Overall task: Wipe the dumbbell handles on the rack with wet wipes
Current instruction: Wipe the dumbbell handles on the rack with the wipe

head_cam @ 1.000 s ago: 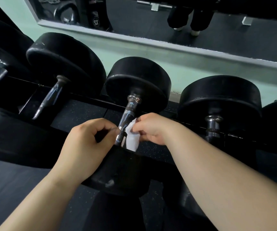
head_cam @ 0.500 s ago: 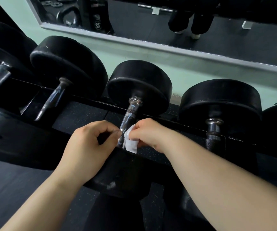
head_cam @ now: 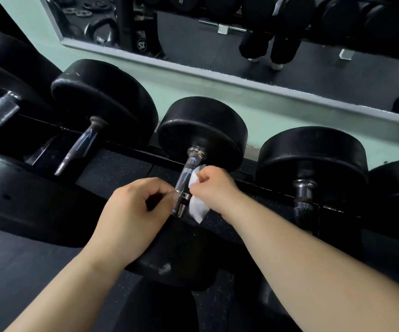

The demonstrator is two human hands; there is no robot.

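Head view: we faced one handle (head_cam: pixel 187 173).
Right hand (head_cam: pixel 215 188): pinched wipe (head_cam: pixel 197 208) beside it.
Left hand (head_cam: pixel 131 212): curled (grip unclear).

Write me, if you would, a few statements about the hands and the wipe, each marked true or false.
1. The right hand holds a white wipe against a handle. True.
2. The wipe is on the leftmost dumbbell's handle. False: it is on the handle of the middle dumbbell.
3. A mirror is on the wall. True.
4. The left hand lies flat on the floor. False: it is curled just left of the same handle, fingertips at the metal.
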